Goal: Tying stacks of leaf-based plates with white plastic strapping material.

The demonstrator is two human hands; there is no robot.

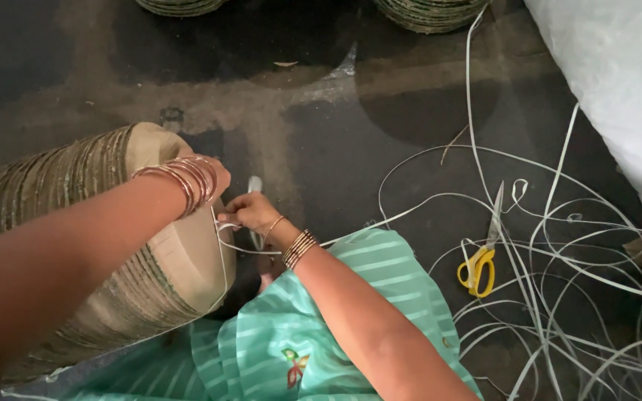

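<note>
A long stack of round leaf plates (pixel 76 223) lies on its side on the floor at my left, its flat beige end facing right. My left hand (pixel 217 177), with several bangles on the wrist, rests against that end near its top edge. My right hand (pixel 250 212) is just beside it, fingers pinched on a thin white plastic strap (pixel 224 226) that runs down along the end of the stack and off to the right. A small pale object sticks up behind the right hand; I cannot tell what it is.
Yellow-handled scissors (pixel 481 256) lie on the dark floor at the right amid a tangle of loose white straps (pixel 559 297). A white sack (pixel 618 89) fills the top right. Two more plate stacks (pixel 429 13) sit at the top edge. Teal striped cloth (pixel 299 334) covers my lap.
</note>
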